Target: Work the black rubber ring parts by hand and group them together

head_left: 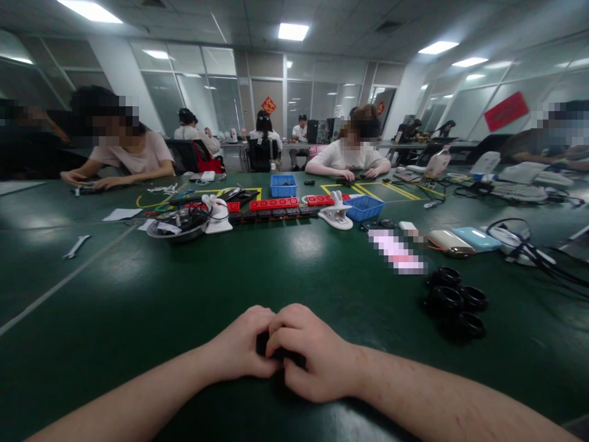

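Observation:
My left hand (237,345) and my right hand (319,353) meet low in the middle of the view, just above the green table (175,288). Both have their fingers curled round a small black part (293,356). Most of it is covered by the fingers, so its shape does not show. To the right of my hands, several black ring-shaped plastic pieces (445,299) stand grouped on the tabletop, their round openings showing.
A metal bowl of black parts (177,230), white clip stands (337,213), red power strips (275,203) and blue bins (365,208) line the table's middle. A wrench (76,246) lies left. Power banks (476,239) and cables are right. Co-workers sit opposite.

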### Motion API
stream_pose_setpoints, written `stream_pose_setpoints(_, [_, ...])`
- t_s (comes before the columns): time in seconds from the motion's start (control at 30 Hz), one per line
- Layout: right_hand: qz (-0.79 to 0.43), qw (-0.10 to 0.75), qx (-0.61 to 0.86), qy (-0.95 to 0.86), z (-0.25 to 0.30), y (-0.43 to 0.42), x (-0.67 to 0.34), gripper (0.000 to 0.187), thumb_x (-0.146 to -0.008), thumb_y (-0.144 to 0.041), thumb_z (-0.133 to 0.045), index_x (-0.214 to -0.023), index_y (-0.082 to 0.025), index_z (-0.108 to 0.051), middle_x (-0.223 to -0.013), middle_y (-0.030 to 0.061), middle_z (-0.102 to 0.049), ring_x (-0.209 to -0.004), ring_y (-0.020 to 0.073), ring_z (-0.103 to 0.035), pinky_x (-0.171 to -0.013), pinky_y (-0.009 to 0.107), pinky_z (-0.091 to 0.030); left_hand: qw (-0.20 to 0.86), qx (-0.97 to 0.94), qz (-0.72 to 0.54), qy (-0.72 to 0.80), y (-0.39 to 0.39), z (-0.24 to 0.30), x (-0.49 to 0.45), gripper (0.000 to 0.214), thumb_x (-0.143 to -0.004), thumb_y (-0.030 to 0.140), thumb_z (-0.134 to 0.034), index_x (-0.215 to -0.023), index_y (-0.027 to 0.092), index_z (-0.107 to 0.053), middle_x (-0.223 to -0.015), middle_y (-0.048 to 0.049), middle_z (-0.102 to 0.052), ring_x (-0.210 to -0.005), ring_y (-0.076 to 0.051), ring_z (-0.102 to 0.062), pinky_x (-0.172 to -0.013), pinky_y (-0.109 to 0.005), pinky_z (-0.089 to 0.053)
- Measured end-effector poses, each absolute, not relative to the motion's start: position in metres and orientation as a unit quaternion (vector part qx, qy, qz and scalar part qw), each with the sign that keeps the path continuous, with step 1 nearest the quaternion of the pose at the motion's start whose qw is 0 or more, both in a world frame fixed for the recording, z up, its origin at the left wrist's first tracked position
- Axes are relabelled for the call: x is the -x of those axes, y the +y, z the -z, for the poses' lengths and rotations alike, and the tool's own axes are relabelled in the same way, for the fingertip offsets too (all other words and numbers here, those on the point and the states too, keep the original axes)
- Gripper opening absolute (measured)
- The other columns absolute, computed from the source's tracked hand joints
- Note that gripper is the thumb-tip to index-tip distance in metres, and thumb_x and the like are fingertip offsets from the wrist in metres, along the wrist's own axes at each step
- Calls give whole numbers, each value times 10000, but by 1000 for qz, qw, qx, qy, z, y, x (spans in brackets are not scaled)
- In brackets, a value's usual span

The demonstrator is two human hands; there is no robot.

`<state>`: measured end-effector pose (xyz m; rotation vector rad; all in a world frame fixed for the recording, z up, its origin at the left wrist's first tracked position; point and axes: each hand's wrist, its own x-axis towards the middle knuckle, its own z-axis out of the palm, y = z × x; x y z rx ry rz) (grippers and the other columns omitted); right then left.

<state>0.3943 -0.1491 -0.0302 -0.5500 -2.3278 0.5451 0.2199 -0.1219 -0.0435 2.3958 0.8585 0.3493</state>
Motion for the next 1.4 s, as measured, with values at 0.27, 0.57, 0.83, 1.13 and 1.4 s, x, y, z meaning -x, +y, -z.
stream_pose_setpoints(0.27, [-215, 342, 204, -892, 31, -150, -393, 180, -653, -189, -420, -802, -185, -521, -819, 50, -572, -819, 181, -524, -771, 344, -419, 285, -894, -129, 321, -126, 42, -222, 290, -580, 187, -692, -848, 193, -582, -866, 21, -602, -804, -195, -556, -767, -308, -419])
stream_pose_setpoints(0.57, [-184, 371, 297, -860, 36, -151, -390, 329, -734, -439, -604, -914, -169, -549, -932, 71, -575, -874, 204, -509, -797, 365, -404, 231, -867, -162, 411, -140, 55, -237, 236, -725, 274, -600, -941, 185, -560, -964, -58, -612, -890, -262, -548, -815, -443, -418])
stream_pose_setpoints(0.83, [-194, 329, 314, -869, 35, -149, -392, 113, -714, -221, -611, -808, -183, -561, -863, 37, -599, -833, 180, -535, -763, 329, -412, 289, -870, -152, 370, -131, 43, -230, 293, -591, 171, -711, -850, 184, -575, -892, -4, -621, -828, -214, -569, -773, -338, -441])
stream_pose_setpoints(1.13, [-232, 353, 176, -889, 31, -150, -392, 212, -614, -94, -386, -753, -188, -515, -777, 24, -614, -818, 144, -576, -881, 337, -400, 342, -876, -125, 316, -119, 40, -221, 265, -644, 209, -745, -881, 175, -632, -875, 26, -644, -832, -191, -585, -755, -265, -438])
stream_pose_setpoints(1.4, [-248, 349, 185, -885, 26, -154, -395, 225, -656, -151, -418, -846, -183, -536, -890, 44, -629, -927, 168, -566, -991, 393, -302, 348, -881, -114, 301, -120, 38, -216, 318, -672, 267, -732, -963, 212, -616, -977, 6, -629, -941, -229, -553, -860, -331, -401])
